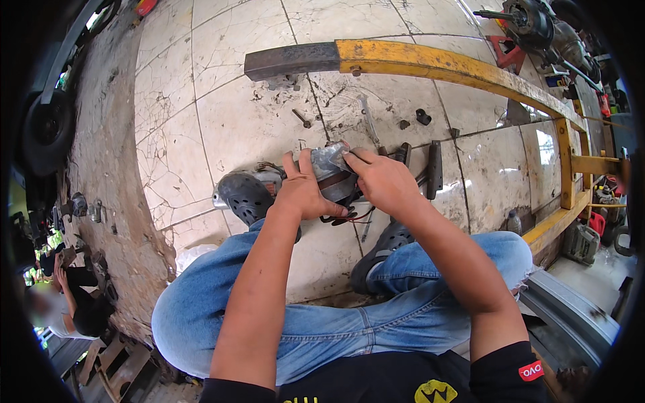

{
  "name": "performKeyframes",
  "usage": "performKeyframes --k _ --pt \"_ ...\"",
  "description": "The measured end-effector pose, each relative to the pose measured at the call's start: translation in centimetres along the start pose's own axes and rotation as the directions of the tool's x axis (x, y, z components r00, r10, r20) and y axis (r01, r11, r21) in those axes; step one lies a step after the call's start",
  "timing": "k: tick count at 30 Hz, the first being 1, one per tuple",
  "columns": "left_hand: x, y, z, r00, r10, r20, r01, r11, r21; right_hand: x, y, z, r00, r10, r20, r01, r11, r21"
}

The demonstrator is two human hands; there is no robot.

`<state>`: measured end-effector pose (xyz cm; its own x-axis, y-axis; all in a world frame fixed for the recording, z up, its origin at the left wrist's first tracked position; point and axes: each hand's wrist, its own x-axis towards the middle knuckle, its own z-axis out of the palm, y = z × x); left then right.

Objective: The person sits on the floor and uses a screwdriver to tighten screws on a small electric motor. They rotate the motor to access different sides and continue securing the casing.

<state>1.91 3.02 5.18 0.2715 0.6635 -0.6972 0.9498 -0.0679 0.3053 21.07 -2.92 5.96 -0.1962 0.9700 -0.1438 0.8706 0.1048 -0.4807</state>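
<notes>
The left hand (302, 191) and the right hand (386, 178) hide much of the metal part (326, 160), so its full shape is hard to make out. Its underside is too dark to see well, and the left thumb covers some of it. The part that shows is dull grey on top, worn and dirty, with a brown and black side below. It is just above the middle of the view, low over the tile floor (168, 134). The left hand grips it, with fingers on the far side and thumb on the near side. The right fingertips touch its three o'clock end; I cannot tell if they pinch or only press. A red wire (363, 216) pokes out at about five o'clock, its ends hidden. Counting from the metal part, a bolt (302, 119) lies at eleven o'clock, a wrench (369, 121) between one and two, and a dark bar (435, 168) at three. One shoe (245, 197) is at eight o'clock. Far off that way, another person (74, 305) is partly cut off by the dark rim.
</notes>
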Motion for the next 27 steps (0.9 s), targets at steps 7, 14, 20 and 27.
performKeyframes --k 7,14,20,27 --pt "-0.6 0.4 -1.6 0.994 -0.025 0.111 0.033 0.996 -0.077 0.4 0.2 -0.1 0.996 0.061 0.066 -0.062 0.998 0.003" --pt "-0.6 1.1 -1.6 0.989 -0.068 0.133 0.075 0.996 -0.044 1.2 -0.1 -0.7 0.998 0.039 0.050 -0.040 0.999 0.028" --pt "-0.6 1.2 -1.9 0.983 -0.077 0.164 0.086 0.995 -0.049 1.0 -0.2 -0.4 1.000 0.009 0.025 -0.010 1.000 0.017" --pt "-0.5 0.8 -1.8 0.987 -0.062 0.147 0.073 0.995 -0.068 1.8 0.4 -0.4 0.999 0.018 0.049 -0.020 0.999 0.033"
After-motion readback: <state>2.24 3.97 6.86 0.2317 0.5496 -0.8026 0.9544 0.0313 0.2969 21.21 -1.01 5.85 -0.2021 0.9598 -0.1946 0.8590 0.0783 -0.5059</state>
